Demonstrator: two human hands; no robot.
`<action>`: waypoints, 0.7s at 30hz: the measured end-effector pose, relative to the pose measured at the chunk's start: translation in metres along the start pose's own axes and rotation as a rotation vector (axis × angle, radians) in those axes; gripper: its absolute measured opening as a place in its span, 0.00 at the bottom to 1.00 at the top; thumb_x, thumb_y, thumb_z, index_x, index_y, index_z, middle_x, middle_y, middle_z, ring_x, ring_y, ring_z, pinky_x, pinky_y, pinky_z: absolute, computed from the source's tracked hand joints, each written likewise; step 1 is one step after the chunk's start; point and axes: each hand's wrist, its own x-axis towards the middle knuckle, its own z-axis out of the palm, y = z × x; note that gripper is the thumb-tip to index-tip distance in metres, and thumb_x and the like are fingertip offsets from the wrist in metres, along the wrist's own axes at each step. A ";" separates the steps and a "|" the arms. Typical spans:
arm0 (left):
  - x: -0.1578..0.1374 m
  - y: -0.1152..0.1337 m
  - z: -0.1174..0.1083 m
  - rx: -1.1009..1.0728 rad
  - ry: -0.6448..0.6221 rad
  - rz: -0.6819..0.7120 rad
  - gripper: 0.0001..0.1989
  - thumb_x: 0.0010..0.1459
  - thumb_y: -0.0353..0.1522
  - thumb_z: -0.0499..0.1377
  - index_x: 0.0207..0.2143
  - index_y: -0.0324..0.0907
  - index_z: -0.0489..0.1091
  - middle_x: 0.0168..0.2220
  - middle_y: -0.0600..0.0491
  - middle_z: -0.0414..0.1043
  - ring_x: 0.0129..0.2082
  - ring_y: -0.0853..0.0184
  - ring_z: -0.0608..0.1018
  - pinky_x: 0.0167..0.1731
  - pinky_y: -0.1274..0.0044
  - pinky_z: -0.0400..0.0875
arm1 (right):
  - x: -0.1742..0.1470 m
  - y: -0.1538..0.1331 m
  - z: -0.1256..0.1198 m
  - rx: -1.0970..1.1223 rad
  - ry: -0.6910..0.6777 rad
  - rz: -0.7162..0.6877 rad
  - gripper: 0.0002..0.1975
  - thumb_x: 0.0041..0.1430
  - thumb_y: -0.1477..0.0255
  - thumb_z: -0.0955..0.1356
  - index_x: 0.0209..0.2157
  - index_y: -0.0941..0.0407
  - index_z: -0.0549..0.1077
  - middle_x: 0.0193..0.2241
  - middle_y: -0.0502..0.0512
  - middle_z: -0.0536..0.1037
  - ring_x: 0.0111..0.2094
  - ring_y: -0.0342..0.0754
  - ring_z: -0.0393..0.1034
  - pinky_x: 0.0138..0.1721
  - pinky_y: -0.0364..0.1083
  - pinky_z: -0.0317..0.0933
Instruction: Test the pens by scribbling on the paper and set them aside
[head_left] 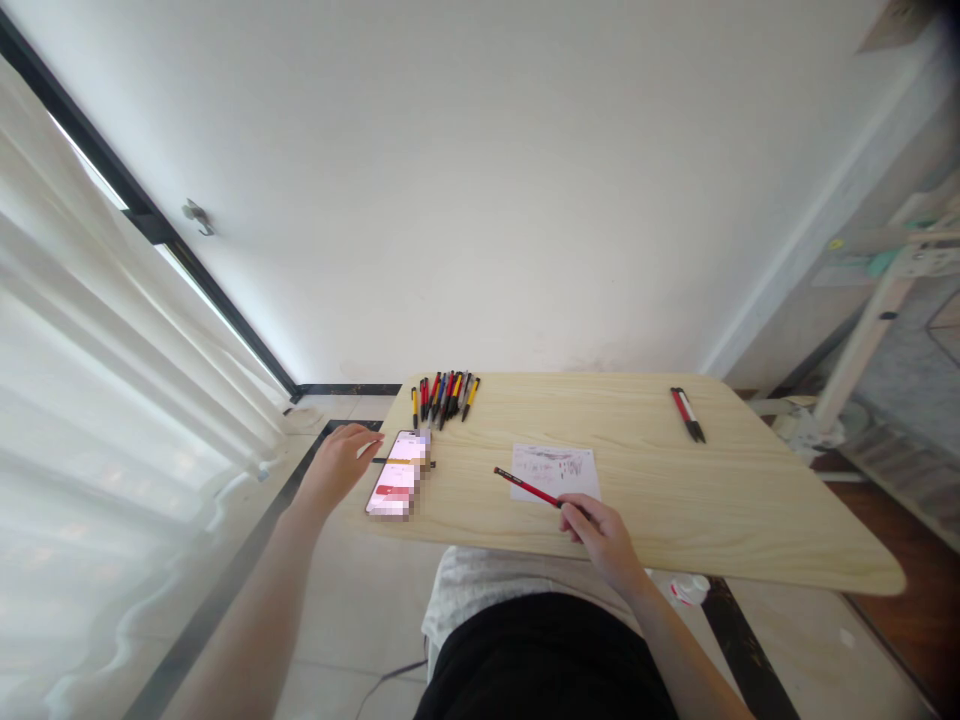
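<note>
My right hand (pixel 596 535) is closed around a slim red pen (pixel 531 488) with black ends. The pen points left and slightly up, above the edge of a small white paper (pixel 551 468) covered in scribbles. At the table's left edge, my left hand (pixel 346 462) has its fingers bent, with a gap between thumb and forefinger. Beside it lies a phone (pixel 394 490) with a lit screen, partly blurred out. A yellow pen (pixel 405 462) with dark ends lies across the phone, one end close to my left fingers.
Several pens (pixel 446 397) in various colours lie bunched at the back left of the wooden table (pixel 637 480). A red pen (pixel 682 412) and a white pen (pixel 691 416) lie at the right. A wall (pixel 525 200) stands behind; a curtain (pixel 112 400) hangs left.
</note>
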 end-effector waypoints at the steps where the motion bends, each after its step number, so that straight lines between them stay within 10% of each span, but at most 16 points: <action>1: -0.003 0.010 -0.002 -0.069 -0.020 -0.061 0.16 0.53 0.41 0.49 0.35 0.43 0.72 0.34 0.50 0.72 0.33 0.64 0.71 0.35 0.74 0.64 | 0.000 0.000 0.000 0.001 0.002 0.002 0.18 0.52 0.58 0.63 0.35 0.59 0.71 0.21 0.53 0.71 0.20 0.43 0.61 0.21 0.42 0.57; 8: -0.036 0.117 0.051 -0.690 -0.412 -0.132 0.18 0.54 0.44 0.48 0.22 0.41 0.65 0.19 0.54 0.66 0.22 0.69 0.69 0.23 0.79 0.62 | 0.002 -0.001 0.002 0.028 0.010 -0.021 0.18 0.53 0.59 0.62 0.35 0.59 0.71 0.20 0.52 0.70 0.20 0.43 0.61 0.21 0.41 0.57; 14: -0.045 0.185 0.112 -0.941 -0.422 -0.093 0.18 0.53 0.45 0.48 0.19 0.42 0.60 0.14 0.57 0.60 0.18 0.71 0.64 0.19 0.79 0.57 | 0.002 -0.004 0.001 0.029 0.028 -0.050 0.17 0.54 0.60 0.62 0.34 0.58 0.71 0.19 0.51 0.70 0.20 0.42 0.62 0.21 0.41 0.58; 21: -0.035 0.201 0.145 -1.050 -0.366 -0.228 0.22 0.53 0.49 0.44 0.19 0.43 0.59 0.12 0.58 0.55 0.14 0.71 0.61 0.16 0.78 0.53 | 0.002 -0.003 0.002 -0.036 0.009 -0.092 0.16 0.55 0.62 0.61 0.35 0.58 0.72 0.20 0.51 0.69 0.21 0.43 0.62 0.22 0.41 0.58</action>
